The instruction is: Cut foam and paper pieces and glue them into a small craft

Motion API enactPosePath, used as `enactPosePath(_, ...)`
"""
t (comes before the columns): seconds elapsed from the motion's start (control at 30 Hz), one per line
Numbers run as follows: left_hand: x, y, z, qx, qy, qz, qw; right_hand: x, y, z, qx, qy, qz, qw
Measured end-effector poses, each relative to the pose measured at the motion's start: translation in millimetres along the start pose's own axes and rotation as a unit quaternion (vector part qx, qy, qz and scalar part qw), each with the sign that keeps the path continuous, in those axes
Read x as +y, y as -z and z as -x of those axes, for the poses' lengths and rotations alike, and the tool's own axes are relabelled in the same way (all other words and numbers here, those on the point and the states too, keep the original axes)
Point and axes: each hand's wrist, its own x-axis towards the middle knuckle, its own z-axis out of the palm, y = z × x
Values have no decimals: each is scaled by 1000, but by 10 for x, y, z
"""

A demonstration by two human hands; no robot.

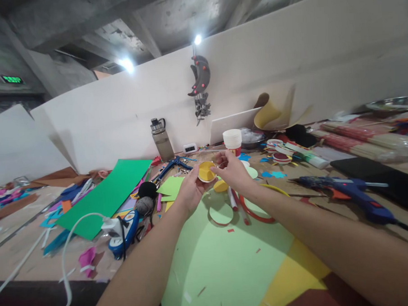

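A round yellow disc with a white rim (206,172) is held up above the table in front of me. My left hand (191,188) is closed around its left and lower edge. At its right edge my right hand (232,170) is bent inward, the thumb touching the disc and the fingers curled. What lies behind those fingers is hidden. Just below, a smaller yellow circle (221,186) and a pale green circle with a red edge (221,213) rest near a large light green sheet (229,260). A red-edged ring (257,214) lies under my right forearm.
A blue hot glue gun (351,194) lies at right, beside a black slab (377,181). White paper cups (232,140) stand behind my hands. At left are a green sheet (107,198), a blue power strip (123,235) with a white cable, and a bottle (162,141).
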Motion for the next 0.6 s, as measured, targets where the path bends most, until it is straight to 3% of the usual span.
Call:
enactPosePath(0.13, 9, 0, -19, 24, -1, 16, 1000, -39, 42, 45, 44, 119, 57, 990)
enactPosePath(0.27, 9, 10, -38, 34, -20, 41, 998, -73, 51, 118, 6, 235, 228, 945)
enactPosePath(0.4, 10, 18, -48, 30, -37, 50, 998, -98, 0, 200, -14, 227, 338, 913)
enactPosePath(0.6, 18, 25, -47, 29, -45, 47, 997, -112, -49, 255, -20, 218, 372, 902)
